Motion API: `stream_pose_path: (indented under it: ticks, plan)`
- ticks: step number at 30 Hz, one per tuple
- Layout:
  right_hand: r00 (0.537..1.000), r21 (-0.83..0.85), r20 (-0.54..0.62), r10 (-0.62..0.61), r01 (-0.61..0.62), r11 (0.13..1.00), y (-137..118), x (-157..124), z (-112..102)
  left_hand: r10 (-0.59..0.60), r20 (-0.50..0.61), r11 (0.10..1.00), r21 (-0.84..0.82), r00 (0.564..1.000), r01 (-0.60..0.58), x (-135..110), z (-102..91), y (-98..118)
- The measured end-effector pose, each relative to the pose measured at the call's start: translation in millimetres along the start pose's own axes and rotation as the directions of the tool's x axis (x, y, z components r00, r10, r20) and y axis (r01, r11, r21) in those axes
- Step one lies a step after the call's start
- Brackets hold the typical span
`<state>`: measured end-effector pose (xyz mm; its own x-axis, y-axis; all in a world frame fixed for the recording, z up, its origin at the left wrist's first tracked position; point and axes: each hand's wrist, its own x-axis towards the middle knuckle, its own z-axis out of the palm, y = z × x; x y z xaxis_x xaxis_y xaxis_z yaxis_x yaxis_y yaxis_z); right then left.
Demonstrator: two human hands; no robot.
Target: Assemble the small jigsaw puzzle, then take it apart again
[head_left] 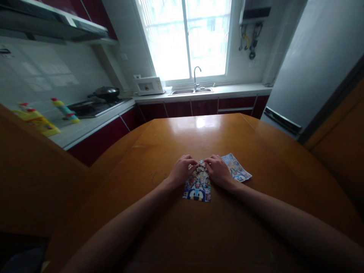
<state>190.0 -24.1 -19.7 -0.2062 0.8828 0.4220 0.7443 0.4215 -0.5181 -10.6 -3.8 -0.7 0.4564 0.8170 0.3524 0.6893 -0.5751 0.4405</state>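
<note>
A small jigsaw puzzle lies flat on the wooden table in front of me, its near part joined into a crowded cartoon picture with a blue dog-like face at the bottom. Toward its far end, several loose-looking pieces show pale edges. My left hand rests at the puzzle's upper left, fingers bent and closed on a piece. From the other side, my right hand reaches the upper right corner, thumb and fingers pinched together at a piece. Both fingertips are small and partly hidden. Beside my right hand lies a matching picture sheet, partly covered by it.
The wooden table has a rounded outline. Beyond it stand a counter with a sink, a microwave and a wok on the stove. Yellow bottles stand at left; a fridge is at right.
</note>
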Motion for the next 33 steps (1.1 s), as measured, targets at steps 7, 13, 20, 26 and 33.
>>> stream_pose_path:
  ticks: [7,13,20,26,33]
  plan:
    - [0.999,0.048,-0.041,0.006,-0.004,0.999,-2,0,-1,-0.135,-0.037,0.984,-0.12,0.99,0.129,4,-10.6,-7]
    - [0.996,0.159,-0.086,-0.028,0.042,0.986,-5,0,-3,-0.117,-0.004,0.946,-0.306,0.993,0.11,7,-10.7,-6]
    - [0.992,0.374,-0.124,-0.032,0.076,0.924,-7,1,-2,-0.111,0.05,0.859,-0.497,0.993,0.121,7,-8.2,3]
    - [0.997,0.486,-0.059,-0.054,0.076,0.871,-8,-1,-3,-0.132,0.132,0.735,-0.652,0.983,0.186,7,-14.7,6]
    - [0.998,0.509,-0.068,0.016,0.02,0.861,-13,0,-5,-0.15,0.124,0.744,-0.639,0.981,0.194,5,-17.4,14]
